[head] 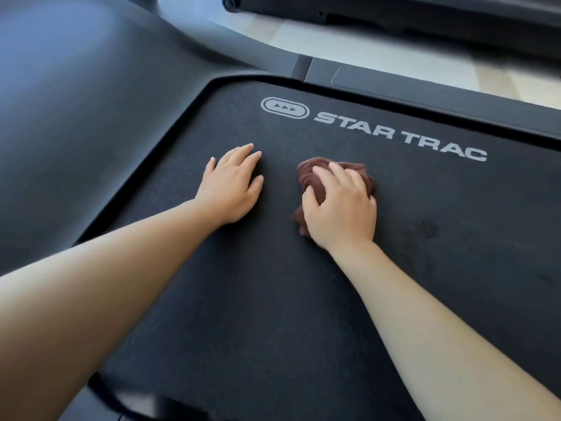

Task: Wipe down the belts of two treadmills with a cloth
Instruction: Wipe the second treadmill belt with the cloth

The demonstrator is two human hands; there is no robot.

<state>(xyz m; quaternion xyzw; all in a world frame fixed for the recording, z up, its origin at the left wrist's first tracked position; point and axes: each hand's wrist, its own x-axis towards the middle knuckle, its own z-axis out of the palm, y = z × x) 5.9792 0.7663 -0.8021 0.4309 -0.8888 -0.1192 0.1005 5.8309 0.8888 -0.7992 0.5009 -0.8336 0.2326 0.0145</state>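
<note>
A black treadmill belt [303, 299] with white STAR TRAC lettering [400, 135] fills most of the view. My right hand [340, 208] grips a bunched brown cloth [315, 174] and presses it onto the belt near the front end. My left hand [232, 186] lies flat on the belt with straight fingers, a short way left of the cloth. A second treadmill [455, 16] shows as a dark base at the top right.
The grey motor cover [76, 101] rises on the left of the belt. A grey side rail [425, 92] runs along the belt's far edge. Pale floor [379, 47] lies between the two machines. A darker patch [425, 229] marks the belt to the right of my hand.
</note>
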